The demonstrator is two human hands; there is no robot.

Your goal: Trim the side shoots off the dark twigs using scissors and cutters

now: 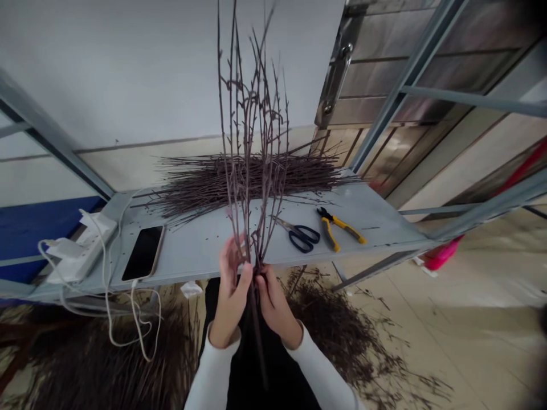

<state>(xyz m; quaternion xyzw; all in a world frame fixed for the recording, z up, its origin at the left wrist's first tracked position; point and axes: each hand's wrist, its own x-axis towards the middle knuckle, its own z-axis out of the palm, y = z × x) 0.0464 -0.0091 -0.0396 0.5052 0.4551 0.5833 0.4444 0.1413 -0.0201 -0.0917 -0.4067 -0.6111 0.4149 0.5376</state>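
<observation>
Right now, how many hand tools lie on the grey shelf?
2: black-handled scissors and yellow-handled pliers, side by side on the shelf; others may hide beneath the twigs.

A plain indoor workroom: grey metal shelf (205,250), scissors (299,236), pliers (335,228), twig piles (329,324), tiled floor (431,296).

1. Item: bunch of bare twigs (250,159), thin, dk. reddish-brown, w/ small buds & short side shoots.
2. Pose: upright, approx. vertical; tips splayed twd. 12 o'clock.
3. Stems converge low down, gathered tight; butt ends (258,341) run twd. 6 o'clock.
</observation>
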